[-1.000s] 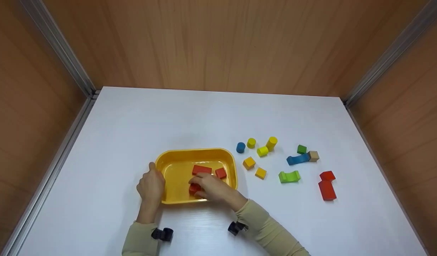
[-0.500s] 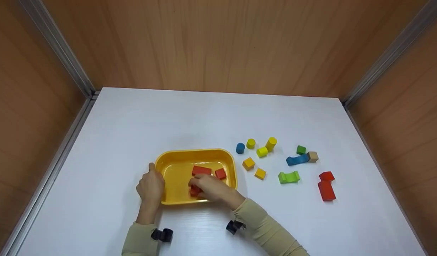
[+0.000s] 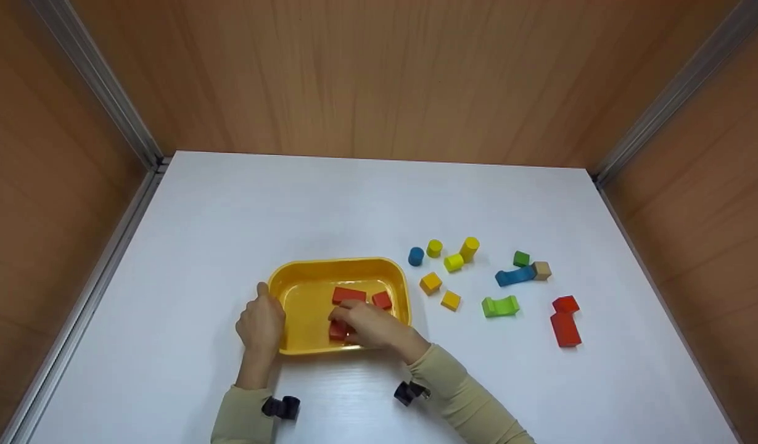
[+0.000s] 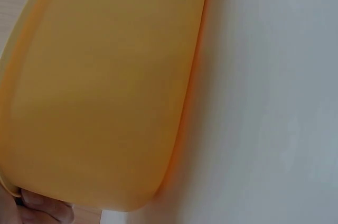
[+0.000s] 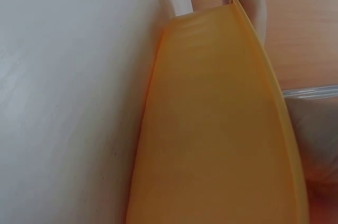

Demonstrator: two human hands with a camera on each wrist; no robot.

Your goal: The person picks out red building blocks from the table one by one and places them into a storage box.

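Note:
My left hand (image 3: 260,320) grips the left rim of a yellow plastic tray (image 3: 304,302); in the left wrist view its curled fingers (image 4: 50,209) are at the tray's rim. Inside the tray, my right hand (image 3: 366,324) pinches a red block (image 3: 337,331) low near the front wall, its fingers partly covering it. Behind that hand lie a longer red block (image 3: 349,294) and a small red block (image 3: 382,300). The tray's outer wall (image 5: 211,118) fills much of the right wrist view and hides the blocks there.
Right of the tray lie a blue cylinder (image 3: 416,256), several yellow cylinders (image 3: 454,263), two orange-yellow cubes (image 3: 430,283), a light green block (image 3: 501,306), a curved blue block (image 3: 514,276), a green cube (image 3: 521,259), a natural wood cube (image 3: 541,271) and red blocks (image 3: 565,328). Wooden walls enclose the table.
The red block under my right hand has shifted and turned slightly on the tray floor as the fingers moved a little. My left hand has stayed on the rim.

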